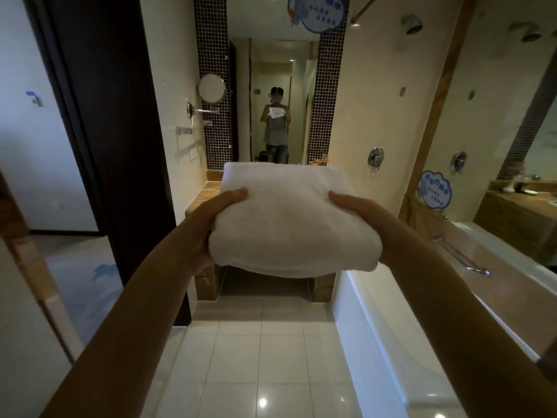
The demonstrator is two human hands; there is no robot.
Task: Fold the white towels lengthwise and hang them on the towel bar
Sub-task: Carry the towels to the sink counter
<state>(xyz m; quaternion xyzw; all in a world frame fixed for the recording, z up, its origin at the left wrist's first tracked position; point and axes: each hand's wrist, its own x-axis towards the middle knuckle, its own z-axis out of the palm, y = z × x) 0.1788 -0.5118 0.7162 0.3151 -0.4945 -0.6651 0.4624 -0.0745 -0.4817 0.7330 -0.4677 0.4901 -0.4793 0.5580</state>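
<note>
Both forearms reach out over the tiled floor (271, 342), carrying a folded white towel (289, 224) in mid-air beside the bathtub (376, 312). Left hand (208, 224) and right hand (358, 215) clasp its side edges. Folding looks done; hanging remains, and no towel bar is identifiable.

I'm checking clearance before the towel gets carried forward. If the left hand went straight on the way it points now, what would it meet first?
Probably the tiled ledge ahead, just beyond the left hand and the folded white towel held in its grip. Depth is unclear; the mirror wall stands farther back.
</note>
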